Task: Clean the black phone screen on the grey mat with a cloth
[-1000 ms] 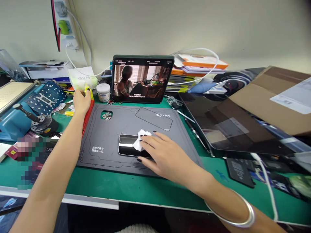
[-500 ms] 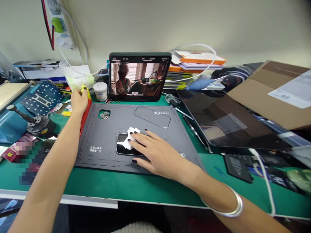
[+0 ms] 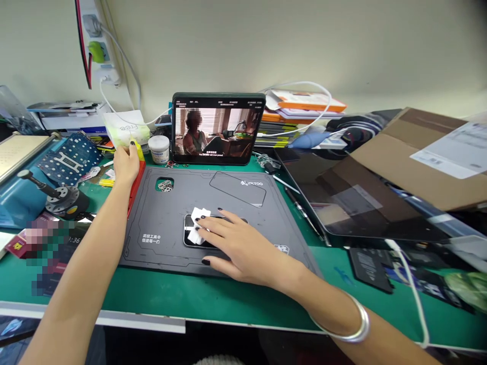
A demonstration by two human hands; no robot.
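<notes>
Slid leftward, the white wipe (image 3: 198,225) lay pressed against the smartphone (image 3: 188,235) under the open right hand (image 3: 243,253), which kept it flat on the black mat (image 3: 163,228); the left hand (image 3: 125,165) gripped a yellow object (image 3: 137,150).

"What lies on the repair mat (image 3: 167,223)?"

"A phone (image 3: 189,234), toward the front."

"And behind the mat?"

"A tablet (image 3: 215,129) stands there, a jar (image 3: 159,149) to its left, a stack of books (image 3: 289,126) to its right."

"Right of the mat?"

"A large screen (image 3: 365,203)."
</notes>
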